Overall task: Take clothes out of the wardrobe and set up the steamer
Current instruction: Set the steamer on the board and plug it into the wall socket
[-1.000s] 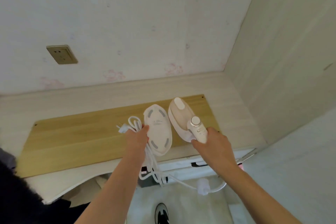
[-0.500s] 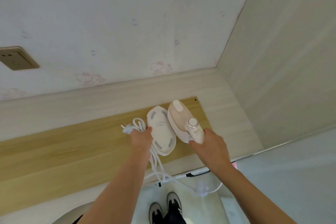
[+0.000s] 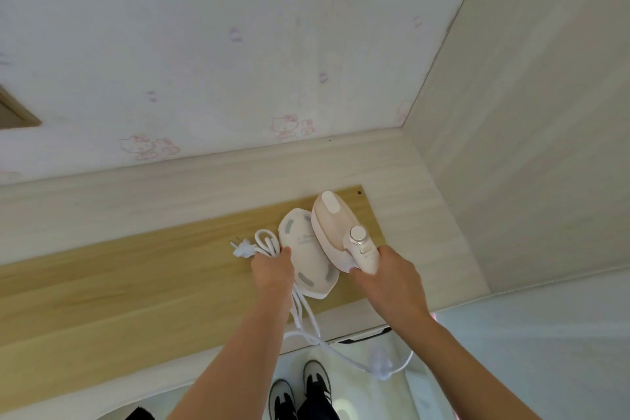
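A pink-and-white hand steamer (image 3: 335,228) stands on the wooden board (image 3: 136,280) of the desk, near the board's right end. My right hand (image 3: 385,278) grips its white handle from below. Beside it on the left lies a white oval base pad (image 3: 305,259) with grey strips. My left hand (image 3: 272,269) is closed around the coiled white power cord (image 3: 267,244), whose plug (image 3: 241,249) points left. The rest of the cord hangs off the desk's front edge and loops back under my right arm.
The pale desk top (image 3: 402,187) meets a wallpapered wall (image 3: 238,44) behind and a light side panel (image 3: 528,147) on the right. A wall socket (image 3: 13,112) shows at the left edge. My shoes (image 3: 300,389) are on the floor below the desk edge.
The view has shifted right and closer, so the socket slid to the left edge. Both hands keep the same hold on the steamer and the cord, which sit almost where they were.
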### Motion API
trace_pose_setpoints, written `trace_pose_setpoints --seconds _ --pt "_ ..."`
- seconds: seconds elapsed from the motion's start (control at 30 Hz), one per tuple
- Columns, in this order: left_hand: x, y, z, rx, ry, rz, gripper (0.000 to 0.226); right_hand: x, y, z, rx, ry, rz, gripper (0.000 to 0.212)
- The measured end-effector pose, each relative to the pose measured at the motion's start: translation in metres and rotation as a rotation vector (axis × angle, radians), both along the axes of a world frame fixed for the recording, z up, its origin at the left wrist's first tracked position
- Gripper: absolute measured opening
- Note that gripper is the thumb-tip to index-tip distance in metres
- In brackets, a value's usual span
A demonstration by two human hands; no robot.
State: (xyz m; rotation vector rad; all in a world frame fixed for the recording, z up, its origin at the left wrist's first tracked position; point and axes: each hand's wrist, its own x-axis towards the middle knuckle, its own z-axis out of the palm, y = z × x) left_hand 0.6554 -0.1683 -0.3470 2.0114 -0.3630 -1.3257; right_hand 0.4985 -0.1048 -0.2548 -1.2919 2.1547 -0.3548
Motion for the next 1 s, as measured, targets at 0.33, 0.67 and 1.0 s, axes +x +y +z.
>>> trace_pose_setpoints --seconds 0.33,0.67,1.0 --pt "0.041 0.017 0.014 -0.039 0.005 0.056 0.014 0.015 0.006 -0.006 0.009 -0.039 0.036 0.027" --pt "0.098 0.029 0.037 -0.197 0.030 0.066 0.008 0.059 0.014 -0.018 0.008 -0.085 -0.030 0.031" --pt "0.120 0.031 0.052 -0.268 0.066 0.111 0.012 0.068 0.017 -0.032 0.040 -0.174 -0.065 0.040"
